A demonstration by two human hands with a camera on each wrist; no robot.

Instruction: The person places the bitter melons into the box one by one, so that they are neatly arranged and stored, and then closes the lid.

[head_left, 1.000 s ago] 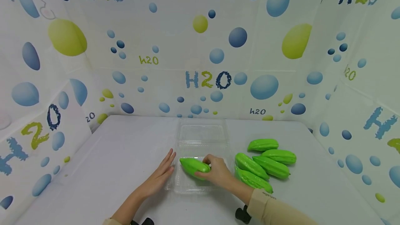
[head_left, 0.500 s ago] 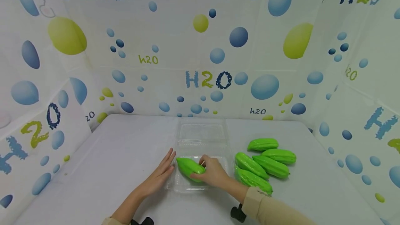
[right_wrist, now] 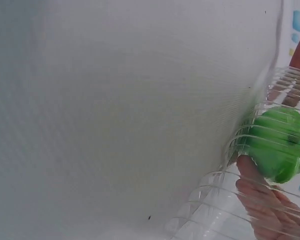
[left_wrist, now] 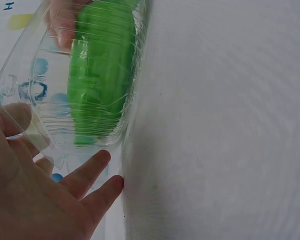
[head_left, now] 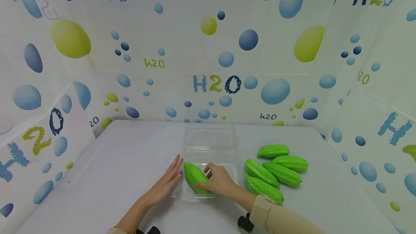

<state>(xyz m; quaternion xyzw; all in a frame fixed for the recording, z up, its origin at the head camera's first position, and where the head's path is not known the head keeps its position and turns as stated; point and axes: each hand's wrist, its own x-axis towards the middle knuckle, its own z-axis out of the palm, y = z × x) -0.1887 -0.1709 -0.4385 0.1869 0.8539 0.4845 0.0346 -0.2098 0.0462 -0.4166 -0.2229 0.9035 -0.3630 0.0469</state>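
Right hand (head_left: 221, 180), fingers and thumb clamped round green vegetable (head_left: 194, 176), which sits in left part of clear container (head_left: 227, 170), tip pointing away; lid (head_left: 211, 140) open behind. Left hand (head_left: 165, 183) fingers straight, apart, at container's left side. Five more vegetables (head_left: 282, 173) on desk (head_left: 136, 154), right of container

A glossy, bright-green ridged vegetable (head_left: 194, 176) lies slantwise in the near half of a clear plastic container (head_left: 232, 169), close to its left wall. The pointed tip faces the far left corner; the blunter end faces the near side. The ribbed container stands open on the desk (head_left: 97, 169), its see-through lid (head_left: 210, 139) folded back beyond.
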